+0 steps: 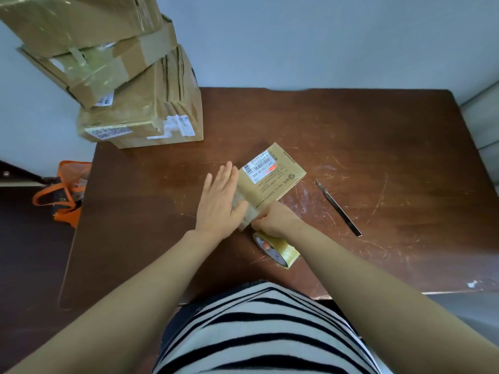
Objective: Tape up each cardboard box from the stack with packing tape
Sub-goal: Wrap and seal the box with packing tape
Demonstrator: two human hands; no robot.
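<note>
Pressing the cardboard box [272,179], left hand [221,201] fingers lie straight; right hand [274,220] clamps glossy tape roll [285,255].

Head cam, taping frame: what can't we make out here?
All head view.
Near end of the small box: hidden behind left hand and right hand; tape there unseen.
The tape roll: partly under the right wrist.
The label: print too small to read.
The stack: top box cut by upper frame edge.
The orange bag: contents blurred.
</note>
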